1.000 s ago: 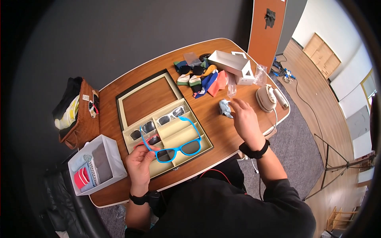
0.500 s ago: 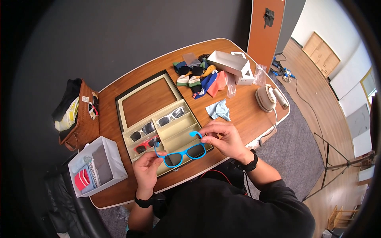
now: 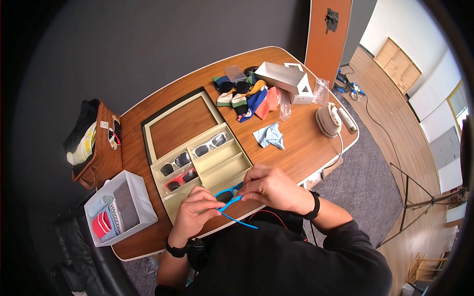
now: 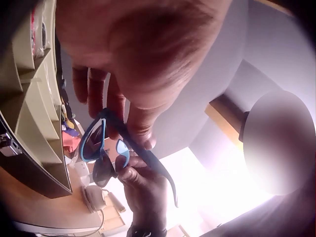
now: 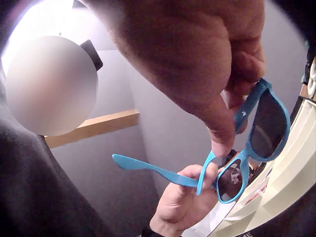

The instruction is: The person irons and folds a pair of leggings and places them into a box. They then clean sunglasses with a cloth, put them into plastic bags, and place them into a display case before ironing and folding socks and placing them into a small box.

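Observation:
Blue-framed sunglasses (image 3: 226, 197) are held between both hands, just over the front edge of a divided display case (image 3: 173, 204). The left hand (image 3: 194, 215) pinches one end of the frame; one temple points toward the body. At the other end the right hand (image 3: 276, 189) pinches the other temple, which is bent inward in the right wrist view, where the dark lenses (image 5: 269, 129) show. White-framed glasses (image 3: 210, 144), another pale pair (image 3: 175, 164) and a red pair (image 3: 180, 179) lie in the case's compartments. A light blue cloth (image 3: 269, 135) lies right of the case.
Colourful socks (image 3: 267, 102), black sunglasses (image 3: 234, 87), an open white box (image 3: 282, 77) and a garment steamer (image 3: 330, 121) are on the table's far side. At left stand a brown basket (image 3: 107, 157) and a white bin (image 3: 143, 203) of folded cloths.
The right hand has left the light blue cloth, which now lies spread, and taken hold of the sunglasses. Both hands have drawn together and toward the body, turning the glasses and folding one temple inward.

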The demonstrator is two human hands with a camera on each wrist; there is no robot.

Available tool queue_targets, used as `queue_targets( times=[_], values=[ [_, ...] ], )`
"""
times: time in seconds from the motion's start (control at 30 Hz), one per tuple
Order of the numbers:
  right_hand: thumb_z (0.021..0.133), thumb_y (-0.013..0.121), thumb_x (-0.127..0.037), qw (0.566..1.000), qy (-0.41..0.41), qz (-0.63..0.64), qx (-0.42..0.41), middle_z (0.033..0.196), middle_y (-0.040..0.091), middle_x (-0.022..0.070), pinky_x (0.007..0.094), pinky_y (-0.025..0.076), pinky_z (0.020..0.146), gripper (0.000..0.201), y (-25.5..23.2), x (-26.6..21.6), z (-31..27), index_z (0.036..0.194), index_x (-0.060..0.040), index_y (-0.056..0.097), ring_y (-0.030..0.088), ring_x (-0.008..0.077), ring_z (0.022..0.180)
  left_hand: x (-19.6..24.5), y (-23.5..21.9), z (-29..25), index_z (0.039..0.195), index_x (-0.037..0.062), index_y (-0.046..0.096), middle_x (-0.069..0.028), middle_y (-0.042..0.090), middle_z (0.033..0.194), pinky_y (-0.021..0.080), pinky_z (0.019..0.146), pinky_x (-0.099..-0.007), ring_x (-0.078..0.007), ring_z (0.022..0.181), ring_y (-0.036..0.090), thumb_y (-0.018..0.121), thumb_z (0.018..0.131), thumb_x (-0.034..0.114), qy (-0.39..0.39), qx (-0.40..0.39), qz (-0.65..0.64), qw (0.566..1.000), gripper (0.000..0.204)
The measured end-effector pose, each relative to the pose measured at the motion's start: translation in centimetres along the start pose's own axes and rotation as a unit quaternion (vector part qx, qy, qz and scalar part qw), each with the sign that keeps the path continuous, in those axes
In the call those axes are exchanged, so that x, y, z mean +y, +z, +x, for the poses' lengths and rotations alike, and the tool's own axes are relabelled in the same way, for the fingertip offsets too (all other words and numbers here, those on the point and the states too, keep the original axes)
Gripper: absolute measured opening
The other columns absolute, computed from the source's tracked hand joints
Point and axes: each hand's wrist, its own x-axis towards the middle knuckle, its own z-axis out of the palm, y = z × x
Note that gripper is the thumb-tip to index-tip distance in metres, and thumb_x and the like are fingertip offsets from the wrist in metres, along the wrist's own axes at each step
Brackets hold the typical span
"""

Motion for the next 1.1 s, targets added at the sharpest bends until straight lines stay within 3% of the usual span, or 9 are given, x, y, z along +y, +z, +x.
queue_targets(
  times=[0.13, 0.2, 0.23, 0.33, 0.43, 0.53, 0.93, 1.03, 1.1],
  values=[
    [0.078, 0.087, -0.01, 0.998, -0.027, -0.064, 0.0, 0.095, 0.069, 0.0041, 0.0386, 0.058, 0.077, 0.024, 0.2, -0.6, -0.3, 0.102, -0.0099, 0.083, 0.068, 0.026, 0.095, 1.2, 0.4, 0.4, 0.103, 0.0101, 0.085, -0.0046, 0.072, 0.105, 0.052, 0.091, -0.038, -0.0255, 0.106, 0.062, 0.093, 0.076, 0.013, 0.025, 0.029, 0.089, 0.995, 0.029],
    [0.074, 0.085, -0.009, 0.995, -0.038, -0.097, 0.0, 0.097, 0.068, 0.0034, 0.0378, 0.058, 0.077, 0.03, 0.2, -1.3, -0.3, 0.104, -0.0101, 0.083, 0.068, 0.0259, 0.096, 1.8, 0.6, 0.7, 0.113, 0.0068, 0.08, -0.0075, 0.069, 0.123, 0.049, 0.101, -0.0428, -0.0288, 0.115, 0.061, 0.098, 0.068, 0.018, 0.03, 0.045, 0.129, 0.99, 0.05],
    [0.071, 0.084, -0.007, 0.99, -0.049, -0.132, 0.001, 0.099, 0.067, 0.0028, 0.037, 0.058, 0.076, 0.036, 0.4, -1.8, -0.2, 0.107, -0.0102, 0.082, 0.067, 0.0257, 0.097, 2.4, 0.7, 1.0, 0.113, 0.0068, 0.08, -0.0075, 0.069, 0.123, 0.049, 0.101, -0.0428, -0.0288, 0.115, 0.061, 0.098, 0.068, 0.018, 0.021, 0.049, 0.134, 0.99, 0.05],
    [0.078, 0.073, -0.013, 0.984, -0.069, -0.162, -0.023, 0.1, 0.066, 0.0055, 0.0349, 0.058, 0.073, 0.025, 0.4, -3.1, 0.2, 0.101, -0.005, 0.08, 0.064, 0.0235, 0.095, 3.4, 0.9, 2.5, 0.128, 0.0002, 0.069, -0.015, 0.068, 0.135, 0.048, 0.11, -0.0465, -0.0359, 0.131, 0.06, 0.1, 0.066, 0.023, 0.054, 0.043, 0.152, 0.986, 0.073],
    [0.077, 0.072, -0.013, 0.973, -0.114, -0.2, -0.011, 0.1, 0.064, 0.0071, 0.034, 0.058, 0.072, 0.026, 0.8, -3.6, 0.2, 0.1, -0.0008, 0.077, 0.061, 0.0235, 0.092, 3.9, 1.1, 2.9, 0.124, -0.0004, 0.07, -0.0168, 0.069, 0.13, 0.049, 0.109, -0.0447, -0.035, 0.128, 0.062, 0.095, 0.07, 0.016, 0.011, 0.012, 0.179, 0.984, 0.062],
    [0.079, 0.072, -0.014, 0.961, -0.136, -0.242, -0.011, 0.098, 0.061, 0.0054, 0.0338, 0.056, 0.07, 0.028, 1.2, -4.2, 0.2, 0.104, -0.0024, 0.076, 0.06, 0.0226, 0.09, 3.1, 1.3, 3.1, 0.121, -0.0016, 0.072, -0.0178, 0.071, 0.123, 0.051, 0.108, -0.0435, -0.0346, 0.125, 0.064, 0.089, 0.071, 0.011, 0.017, -0.028, 0.19, 0.981, 0.054],
    [0.079, 0.074, -0.015, 0.955, -0.143, -0.259, -0.028, 0.096, 0.06, 0.0087, 0.035, 0.056, 0.071, 0.03, 2.2, -4.1, -0.1, 0.101, 0.005, 0.072, 0.059, 0.0226, 0.086, 2.3, 2.5, 2.2, 0.109, -0.0008, 0.074, -0.0159, 0.074, 0.112, 0.054, 0.101, -0.044, -0.0339, 0.114, 0.068, 0.087, 0.074, 0.009, -0.03, 0.002, 0.181, 0.983, 0.038],
    [0.079, 0.073, -0.013, 0.959, -0.123, -0.244, -0.07, 0.1, 0.064, 0.0101, 0.0353, 0.057, 0.073, 0.029, 1.7, -4.1, 0.0, 0.103, 0.0045, 0.072, 0.063, 0.024, 0.091, 2.2, 2.2, 2.1, 0.107, 0.0006, 0.075, -0.0146, 0.075, 0.109, 0.054, 0.1, -0.0444, -0.0343, 0.112, 0.068, 0.087, 0.076, 0.01, -0.038, 0.012, 0.182, 0.982, 0.034],
    [0.081, 0.069, -0.009, 0.98, -0.164, -0.115, 0.003, 0.107, 0.067, 0.0111, 0.0363, 0.058, 0.08, 0.03, 0.6, -3.5, 0.8, 0.107, 0.0038, 0.072, 0.063, 0.0254, 0.094, 2.2, 1.7, 2.1, 0.106, 0.0007, 0.075, -0.0143, 0.075, 0.107, 0.054, 0.098, -0.0444, -0.0347, 0.11, 0.069, 0.088, 0.076, 0.01, -0.042, 0.02, 0.184, 0.982, 0.034]
  ],
)
